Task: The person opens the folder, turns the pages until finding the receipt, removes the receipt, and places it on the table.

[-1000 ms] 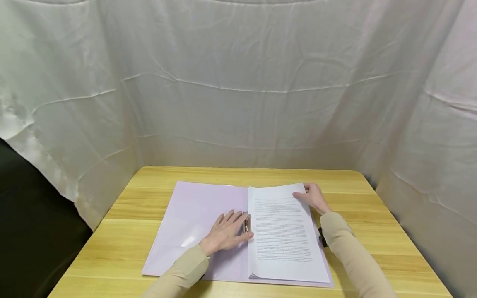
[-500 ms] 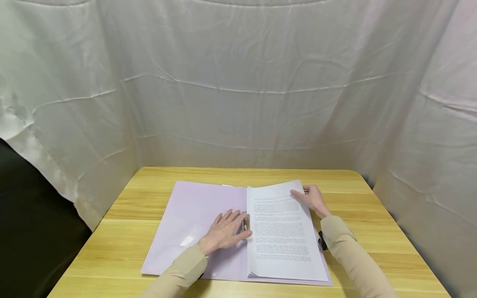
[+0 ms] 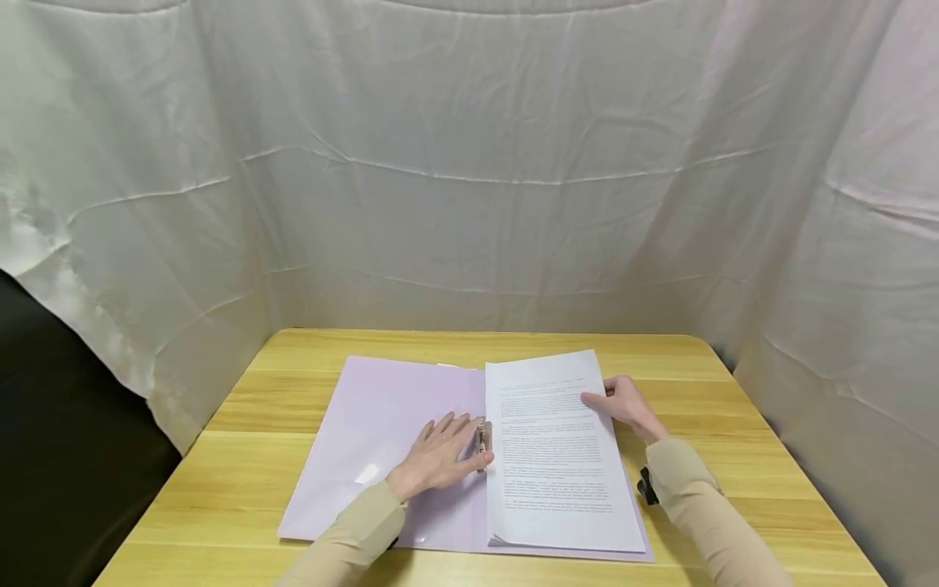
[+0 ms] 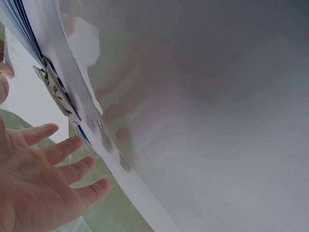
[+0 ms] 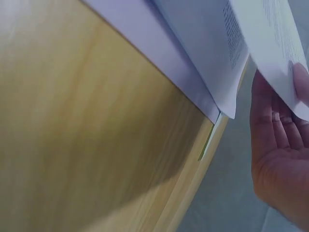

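A lilac folder [image 3: 396, 399] lies spread flat on the wooden table, with a stack of printed paper [image 3: 550, 465] on its right half. At the fold sits a metal clip [image 3: 482, 438], seen larger in the left wrist view as a silver clip [image 4: 59, 93]. My left hand [image 3: 438, 458] rests on the folder's left cover with fingers spread, its thumb reaching the stack's left edge. My right hand [image 3: 626, 405] pinches the upper right edge of the paper between thumb and fingers. In the right wrist view, the pinched sheet [image 5: 265, 38] bends up, apart from the pages below.
The wooden table [image 3: 734, 456] extends around the folder on all sides. Pale grey curtains [image 3: 469, 228] hang behind it and at both sides. Black cloth [image 3: 66, 440] shows at the lower left.
My right hand has shifted slightly down along the paper's right edge, still pinching it. The sheet's top edge has risen and moved a little left. My left hand stays in place.
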`<state>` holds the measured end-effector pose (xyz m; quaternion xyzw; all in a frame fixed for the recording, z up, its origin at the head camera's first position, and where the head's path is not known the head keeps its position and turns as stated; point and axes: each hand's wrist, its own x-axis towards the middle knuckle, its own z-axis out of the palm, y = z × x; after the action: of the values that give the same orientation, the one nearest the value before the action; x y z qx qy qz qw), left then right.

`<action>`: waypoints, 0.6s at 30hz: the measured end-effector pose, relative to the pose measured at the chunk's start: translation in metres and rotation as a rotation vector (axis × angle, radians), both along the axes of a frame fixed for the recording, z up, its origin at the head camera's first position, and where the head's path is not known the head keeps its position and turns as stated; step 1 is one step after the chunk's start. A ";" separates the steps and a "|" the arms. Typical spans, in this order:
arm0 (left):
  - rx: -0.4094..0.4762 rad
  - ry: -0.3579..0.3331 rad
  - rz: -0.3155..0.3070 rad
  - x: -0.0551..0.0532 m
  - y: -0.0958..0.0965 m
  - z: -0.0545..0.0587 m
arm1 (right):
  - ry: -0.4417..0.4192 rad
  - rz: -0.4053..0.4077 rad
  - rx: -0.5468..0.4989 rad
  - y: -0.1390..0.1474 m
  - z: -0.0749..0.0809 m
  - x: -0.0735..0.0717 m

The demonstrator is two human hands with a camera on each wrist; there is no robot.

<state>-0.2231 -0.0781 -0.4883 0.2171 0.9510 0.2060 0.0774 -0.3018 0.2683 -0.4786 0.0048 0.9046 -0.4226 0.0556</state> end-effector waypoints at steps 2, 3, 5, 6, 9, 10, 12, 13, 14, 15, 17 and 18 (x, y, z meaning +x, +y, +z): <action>-0.001 -0.005 0.005 0.000 0.000 -0.001 | 0.014 -0.003 0.011 -0.001 0.000 0.001; -0.002 -0.005 0.007 0.000 0.000 -0.001 | 0.015 -0.009 0.012 -0.002 0.000 0.002; 0.001 -0.003 0.011 -0.001 -0.001 -0.001 | 0.013 -0.013 0.001 -0.004 0.001 0.003; 0.003 -0.003 0.013 -0.001 -0.001 -0.001 | 0.010 -0.016 -0.011 -0.005 0.002 0.003; 0.009 -0.005 0.020 -0.002 -0.002 0.000 | -0.010 -0.009 -0.067 -0.008 0.004 0.004; 0.013 -0.007 0.022 -0.002 -0.002 0.001 | -0.017 0.001 -0.095 -0.009 0.005 0.005; 0.019 -0.012 0.027 -0.002 -0.002 0.001 | -0.031 0.042 -0.168 -0.009 0.006 0.007; 0.022 -0.016 0.030 -0.002 -0.003 0.002 | -0.044 0.074 -0.211 -0.009 0.006 0.008; 0.026 -0.019 0.032 -0.002 -0.003 0.002 | -0.061 0.106 -0.257 -0.008 0.006 0.011; 0.028 -0.021 0.034 -0.001 -0.004 0.003 | -0.080 0.151 -0.302 -0.007 0.006 0.013; 0.031 -0.021 0.039 -0.001 -0.005 0.003 | -0.119 0.240 -0.380 -0.005 0.006 0.018; 0.032 -0.021 0.042 -0.002 -0.006 0.003 | -0.143 0.276 -0.407 -0.005 0.006 0.020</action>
<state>-0.2248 -0.0838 -0.4851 0.1961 0.9511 0.2251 0.0798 -0.2815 0.2633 -0.4723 -0.1004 0.7868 -0.5829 0.1763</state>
